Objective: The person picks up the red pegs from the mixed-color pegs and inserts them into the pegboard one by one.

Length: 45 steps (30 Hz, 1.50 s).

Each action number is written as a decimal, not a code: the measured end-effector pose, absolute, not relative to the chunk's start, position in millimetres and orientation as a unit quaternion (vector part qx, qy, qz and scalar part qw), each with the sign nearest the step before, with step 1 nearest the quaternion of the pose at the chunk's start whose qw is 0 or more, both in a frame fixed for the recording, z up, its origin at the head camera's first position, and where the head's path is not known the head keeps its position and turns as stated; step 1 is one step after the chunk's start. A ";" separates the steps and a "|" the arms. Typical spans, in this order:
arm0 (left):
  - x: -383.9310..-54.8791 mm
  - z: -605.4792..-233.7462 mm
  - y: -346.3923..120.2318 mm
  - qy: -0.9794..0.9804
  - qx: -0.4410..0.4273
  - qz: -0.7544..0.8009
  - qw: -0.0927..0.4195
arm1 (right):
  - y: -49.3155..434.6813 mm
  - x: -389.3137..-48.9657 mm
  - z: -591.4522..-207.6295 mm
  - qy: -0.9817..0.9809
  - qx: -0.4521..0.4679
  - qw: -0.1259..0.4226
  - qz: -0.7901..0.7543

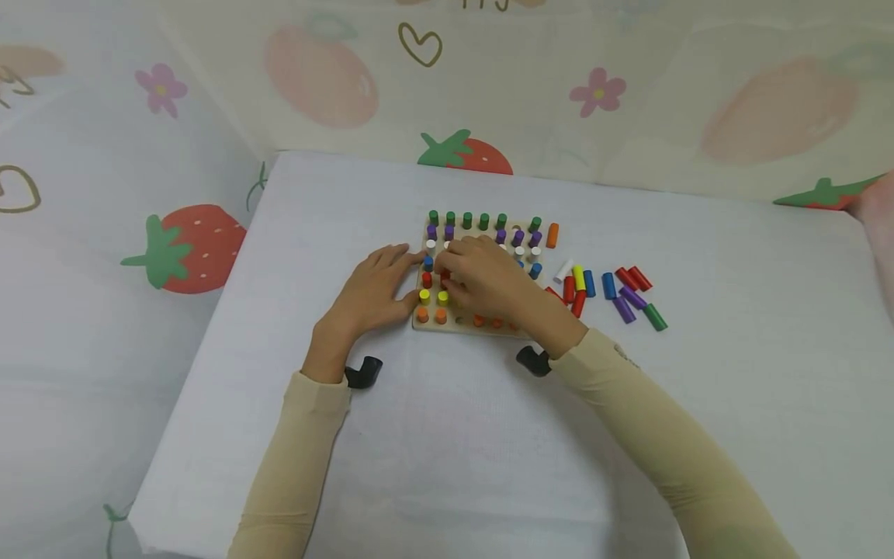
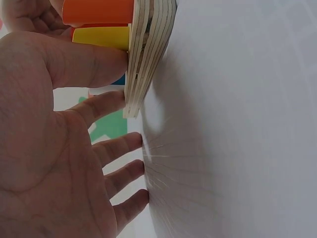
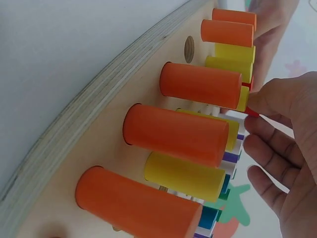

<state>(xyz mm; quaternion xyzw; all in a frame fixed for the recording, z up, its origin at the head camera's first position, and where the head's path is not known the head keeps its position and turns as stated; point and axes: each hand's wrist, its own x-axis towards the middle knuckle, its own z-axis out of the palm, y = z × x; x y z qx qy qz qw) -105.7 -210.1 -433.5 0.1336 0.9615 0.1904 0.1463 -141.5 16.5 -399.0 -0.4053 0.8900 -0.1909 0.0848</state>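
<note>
A wooden pegboard [image 1: 468, 328] stands on the white table, with rows of green, purple, white, blue, red, yellow and orange pegs. Over its middle, my right hand [image 1: 492, 273] pinches a red peg [image 3: 253, 112] between thumb and fingers, mostly hidden behind yellow and orange pegs in the right wrist view. My left hand [image 1: 373, 291] lies spread at the board's left side. Its thumb and index finger touch the board's edge [image 2: 143, 54], and the other fingertips rest on the table. Near that thumb stand a yellow peg [image 2: 101, 37] and an orange peg [image 2: 99, 11].
Right of the board lie loose pegs: an orange one [image 1: 552, 235], a white one [image 1: 563, 270], a yellow one [image 1: 578, 277], a green one [image 1: 655, 317], and several red, blue and purple ones. Black curved pieces [image 1: 365, 373] show beside both wrists. Strawberry-printed cloth [image 1: 461, 78] hangs behind the table.
</note>
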 end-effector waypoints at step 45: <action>-104.5 -437.8 -220.1 0.961 0.129 0.187 0.157 | 137.4 -95.2 -406.0 0.929 -0.280 -0.038 -0.240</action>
